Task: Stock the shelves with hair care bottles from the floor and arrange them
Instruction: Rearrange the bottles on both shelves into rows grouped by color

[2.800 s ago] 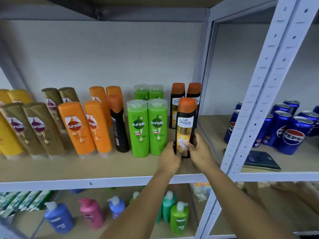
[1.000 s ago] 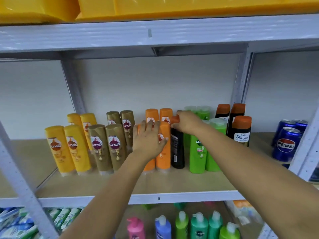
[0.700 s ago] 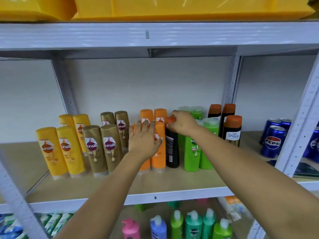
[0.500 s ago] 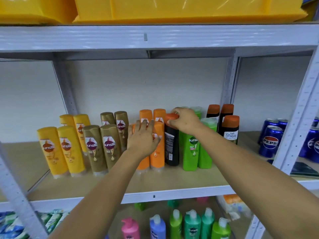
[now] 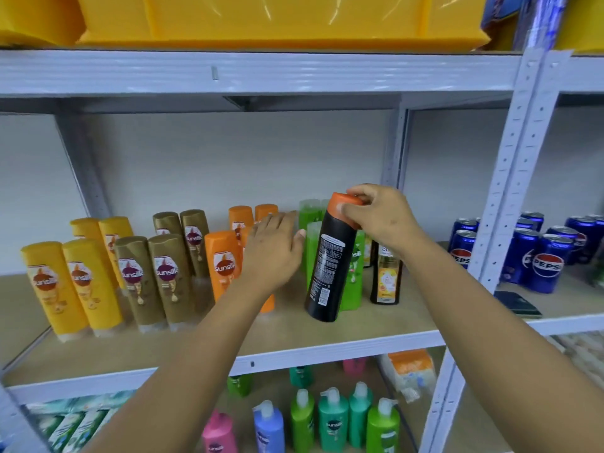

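Plainly, from left to right:
Yellow bottles [image 5: 70, 282]: four stand at the left of the shelf board [image 5: 294, 338], two near and two far, lined up as a colour group.
Gold bottles [image 5: 153, 276]: next to the right, in the same two-by-two block.
Orange bottles [image 5: 224, 263]: right again; the near right one is mostly hidden behind a hand.
Left hand [image 5: 273, 253]: fingers straight and together, holding nothing, laid flat against the orange bottles, probably to steady them so they do not tip.
Black bottle [image 5: 330, 259]: orange cap, back label facing out, tilted with its base toward the near edge and apparently lifted off the board; it seems the odd one in this row, so it is likely being moved to its own kind.
Right hand [image 5: 380, 217]: fingers curled over the cap, gripping the black bottle from the top, which leaves the body free to swing clear.
Green bottles [image 5: 353, 269]: just behind the black bottle, upright.
Dark bottle [image 5: 385, 273]: matching type, standing right of the green ones, the likely destination.
Blue cans [image 5: 539, 256]: far right bay, past the upright post [image 5: 510, 178].
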